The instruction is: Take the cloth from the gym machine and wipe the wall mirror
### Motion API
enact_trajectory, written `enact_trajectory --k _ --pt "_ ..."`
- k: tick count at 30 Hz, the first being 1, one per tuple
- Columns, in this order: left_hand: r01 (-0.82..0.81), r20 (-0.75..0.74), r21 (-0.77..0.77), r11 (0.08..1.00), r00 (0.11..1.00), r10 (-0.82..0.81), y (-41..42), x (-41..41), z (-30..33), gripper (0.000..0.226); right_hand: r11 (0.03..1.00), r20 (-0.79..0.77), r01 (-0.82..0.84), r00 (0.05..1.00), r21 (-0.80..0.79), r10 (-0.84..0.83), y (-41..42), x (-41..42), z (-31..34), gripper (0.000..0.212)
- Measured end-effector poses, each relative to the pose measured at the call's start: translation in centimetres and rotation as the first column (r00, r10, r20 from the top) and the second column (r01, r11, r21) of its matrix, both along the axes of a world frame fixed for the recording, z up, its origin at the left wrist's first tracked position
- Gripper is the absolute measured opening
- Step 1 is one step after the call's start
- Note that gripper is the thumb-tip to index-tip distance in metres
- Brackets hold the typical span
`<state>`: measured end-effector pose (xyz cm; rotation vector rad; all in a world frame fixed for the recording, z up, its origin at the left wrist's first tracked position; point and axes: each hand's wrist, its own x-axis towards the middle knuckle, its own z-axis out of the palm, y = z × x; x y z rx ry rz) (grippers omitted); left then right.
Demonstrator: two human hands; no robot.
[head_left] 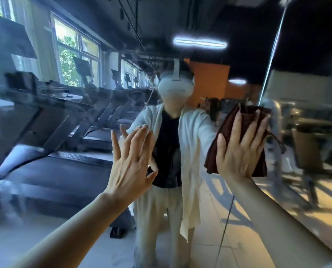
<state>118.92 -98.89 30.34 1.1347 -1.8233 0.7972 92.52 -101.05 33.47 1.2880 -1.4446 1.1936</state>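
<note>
No legible text, label or number anywhere.

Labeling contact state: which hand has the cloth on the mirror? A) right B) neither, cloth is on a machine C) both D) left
A: the right hand presses the dark red cloth flat on the mirror with straight fingers; the left hand is spread open with no cloth.

a commercial gym, a long row of treadmills with raised consoles lined up under big windows, a full wall mirror reflecting the room, dark open ceiling with strip lights, an orange wall, tiled floor
</note>
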Motion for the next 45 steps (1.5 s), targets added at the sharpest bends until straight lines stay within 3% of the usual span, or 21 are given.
enact_trajectory --k 5,9,14,20,24,26,29,32,36,39,45 --pt "-0.044 -0.034 0.022 0.999 0.998 0.045 0.1 2.9 -2.4 0.112 0.992 -0.222 -0.122 0.967 0.024 0.124 -1.2 10.5 -1.2 0.058" --pt "-0.089 -0.04 0.058 0.994 0.995 0.092 0.4 4.5 -4.5 0.111 0.982 -0.283 -0.183 0.94 0.049 0.19 -2.0 17.4 -2.5 0.057" --pt "-0.072 -0.071 0.117 0.991 0.994 0.081 0.5 2.9 -6.6 0.12 0.973 -0.481 -0.193 0.847 0.124 0.229 -2.0 13.6 -4.0 0.053" --pt "-0.044 -0.042 0.222 0.974 0.998 0.054 1.5 0.9 -8.7 0.126 0.996 -0.26 -0.039 0.964 0.078 0.058 0.1 -1.1 -8.5 0.058" --pt "-0.016 -0.03 0.274 0.962 0.999 0.025 2.2 1.6 -9.6 0.127 0.997 -0.054 -0.069 0.996 0.02 0.07 -0.2 1.8 -10.2 0.061" --pt "-0.005 -0.029 0.295 0.956 0.999 0.015 2.4 2.3 -9.8 0.13 0.992 -0.094 -0.121 0.988 0.034 0.124 -0.5 6.5 -11.0 0.064" --pt "-0.013 -0.036 0.328 0.945 0.999 0.026 2.7 3.6 -10.3 0.129 0.979 -0.274 -0.184 0.941 0.083 0.2 -1.4 13.4 -12.7 0.062" --pt "-0.04 -0.044 0.351 0.936 0.997 0.059 2.7 3.6 -10.7 0.126 0.966 -0.321 -0.242 0.911 0.096 0.26 -2.0 16.7 -13.1 0.054" --pt "-0.025 -0.102 0.36 0.933 0.993 0.066 2.6 0.9 -11.3 0.125 0.955 -0.499 -0.238 0.815 0.176 0.295 -1.9 11.6 -13.5 0.045" --pt "0.02 -0.113 0.357 0.934 0.993 0.022 2.8 -2.4 -11.7 0.119 0.98 -0.513 -0.123 0.837 0.159 0.188 -1.0 4.1 -14.1 0.049" --pt "0.083 -0.12 0.351 0.933 0.992 -0.043 2.7 -7.5 -12.1 0.107 0.992 -0.242 -0.012 0.969 0.122 0.042 1.0 -7.5 -11.8 0.06"
